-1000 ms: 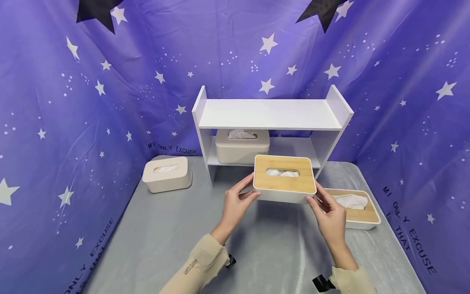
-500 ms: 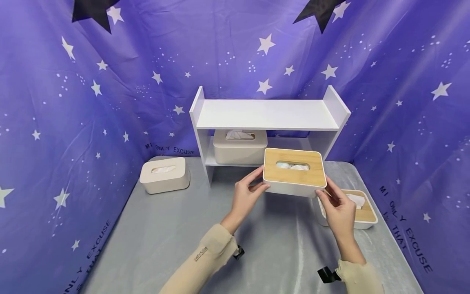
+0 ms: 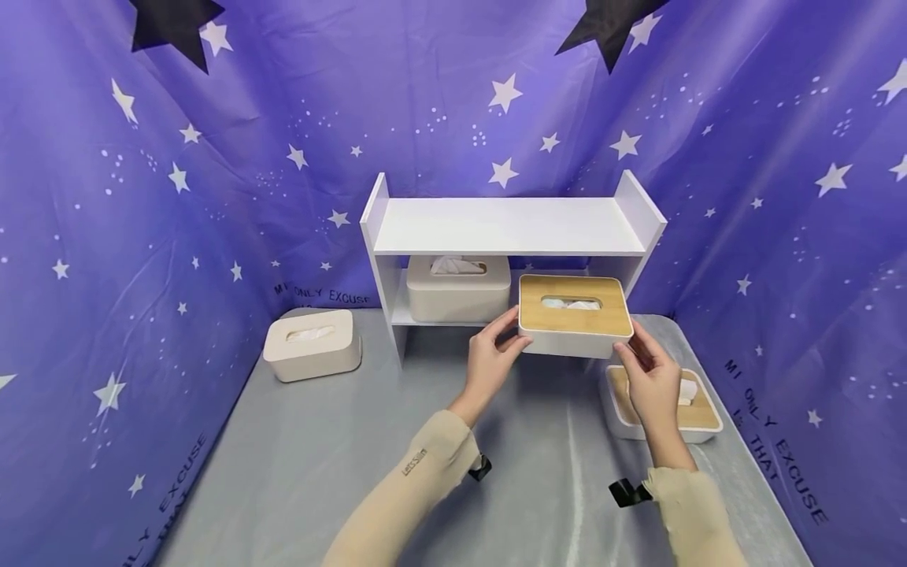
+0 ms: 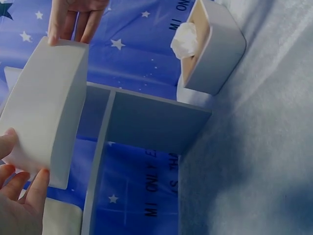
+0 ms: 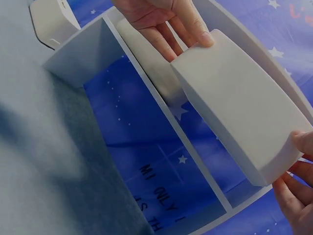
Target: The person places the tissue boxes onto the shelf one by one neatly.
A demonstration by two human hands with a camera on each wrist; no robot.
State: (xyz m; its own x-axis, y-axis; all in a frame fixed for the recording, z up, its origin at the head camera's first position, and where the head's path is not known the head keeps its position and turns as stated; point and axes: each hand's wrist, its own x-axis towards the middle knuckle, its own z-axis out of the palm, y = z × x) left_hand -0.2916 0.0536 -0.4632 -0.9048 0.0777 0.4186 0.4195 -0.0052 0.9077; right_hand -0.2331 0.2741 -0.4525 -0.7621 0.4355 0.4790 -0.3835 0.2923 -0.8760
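"What's the room like?"

"The bench [image 3: 283, 472] wears a grey cloth, matte and faintly creased. Around it hangs a purple-blue curtain [image 3: 425, 165] in soft folds, printed with white stars [image 3: 505, 93] and dark lettering [image 3: 354, 297]."

"Anything at the back?"

"A white shelf unit [image 3: 496, 224], flat-boarded and straight-edged. On its lower board, at the left, sits a beige box [image 3: 459, 302], rounded at the corners, white tissue showing in its slot. A second beige box [image 3: 315, 362] rests on the bench to the left."

"And the one being held?"

"The wood-lidded box [image 3: 574, 319] is up off the bench, in front of the lower board's right part; whether it touches the shelf, I can't tell. Smooth white walls, pale grained lid, long slot with rounded ends."

"The fingers?"

"The left hand [image 3: 487, 362] pinches one end between thumb and fingers, and the right hand [image 3: 653, 390] pinches the other."

"Below that?"

"Another wood-lidded box [image 3: 701, 413] on the bench, partly hidden by the right hand, a white tissue [image 3: 687, 391] poking out."
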